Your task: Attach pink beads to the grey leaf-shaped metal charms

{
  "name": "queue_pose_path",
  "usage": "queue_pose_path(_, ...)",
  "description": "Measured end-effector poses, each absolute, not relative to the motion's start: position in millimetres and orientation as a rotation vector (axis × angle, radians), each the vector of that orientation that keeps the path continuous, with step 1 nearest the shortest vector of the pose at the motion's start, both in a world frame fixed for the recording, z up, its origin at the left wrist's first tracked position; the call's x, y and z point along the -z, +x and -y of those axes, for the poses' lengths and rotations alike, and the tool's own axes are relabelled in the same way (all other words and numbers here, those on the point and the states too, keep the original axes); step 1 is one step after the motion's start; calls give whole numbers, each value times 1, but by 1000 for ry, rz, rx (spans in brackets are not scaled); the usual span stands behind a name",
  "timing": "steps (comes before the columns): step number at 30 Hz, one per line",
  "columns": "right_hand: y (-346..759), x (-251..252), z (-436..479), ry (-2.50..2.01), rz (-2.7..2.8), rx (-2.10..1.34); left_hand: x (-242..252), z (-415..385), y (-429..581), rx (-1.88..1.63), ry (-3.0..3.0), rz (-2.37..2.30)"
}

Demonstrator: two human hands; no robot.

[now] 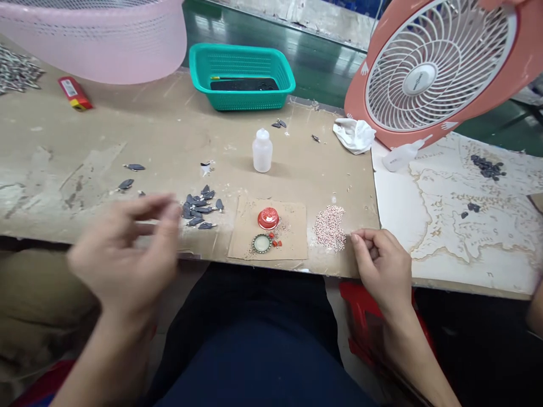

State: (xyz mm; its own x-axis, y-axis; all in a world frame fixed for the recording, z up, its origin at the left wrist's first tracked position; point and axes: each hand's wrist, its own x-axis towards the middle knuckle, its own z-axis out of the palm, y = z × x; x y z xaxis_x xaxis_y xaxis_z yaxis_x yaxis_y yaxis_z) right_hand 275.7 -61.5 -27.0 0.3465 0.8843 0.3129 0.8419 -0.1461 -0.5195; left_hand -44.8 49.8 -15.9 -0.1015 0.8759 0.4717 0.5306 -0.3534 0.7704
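Your left hand (123, 254) blurs above the bench (85, 130), fingers apart; your right hand (379, 265) curls together beside heaped pink beads (330, 227); one round metal bezel (262, 243) on the cardboard square (292, 243), dark charms (199, 209) still loose.

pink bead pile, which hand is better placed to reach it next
Probably the right hand: its fingertips sit just beside the pink bead pile. The left hand is farther off, raised and blurred, nearer the dark grey pieces.
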Motion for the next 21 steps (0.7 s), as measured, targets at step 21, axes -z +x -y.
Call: queue_pose_path(21,186,-2,69,-1455,1546,-400,-4,0,27,-519,943,-719)
